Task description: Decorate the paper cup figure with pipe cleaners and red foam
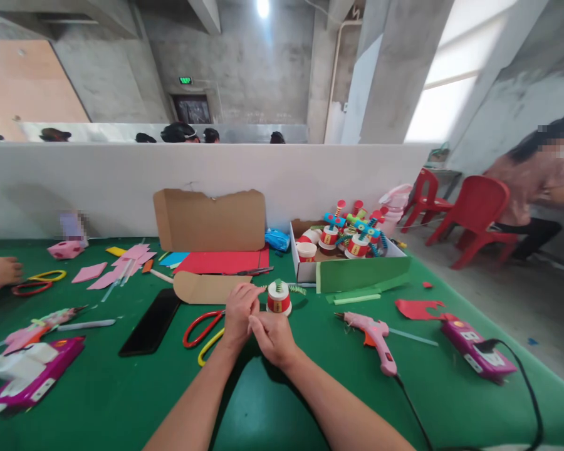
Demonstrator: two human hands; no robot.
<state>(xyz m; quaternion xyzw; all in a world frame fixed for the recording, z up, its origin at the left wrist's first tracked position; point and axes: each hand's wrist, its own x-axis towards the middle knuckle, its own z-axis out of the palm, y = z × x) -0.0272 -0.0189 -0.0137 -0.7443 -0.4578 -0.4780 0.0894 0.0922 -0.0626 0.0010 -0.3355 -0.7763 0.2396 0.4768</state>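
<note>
A small upturned paper cup [279, 302], white with a red band, stands on the green table in front of me. One pleated green paper strip [279, 285] is on its top and another [297, 289] sticks out to its right. My left hand [240, 313] is closed at the cup's left side, its fingertips at a pleated green strip there, mostly hidden. Just in front of the cup, my right hand [273, 337] is curled, its thumb close to my left hand. What its fingers hold, if anything, is hidden.
Red-and-yellow scissors [202, 332] and a black phone [150, 322] lie left of my hands. On the right are a pink glue gun [371, 335] and a purple power strip [477, 351]. A box [305, 273] of finished cup figures stands behind. Another person's hand [2, 272] is far left.
</note>
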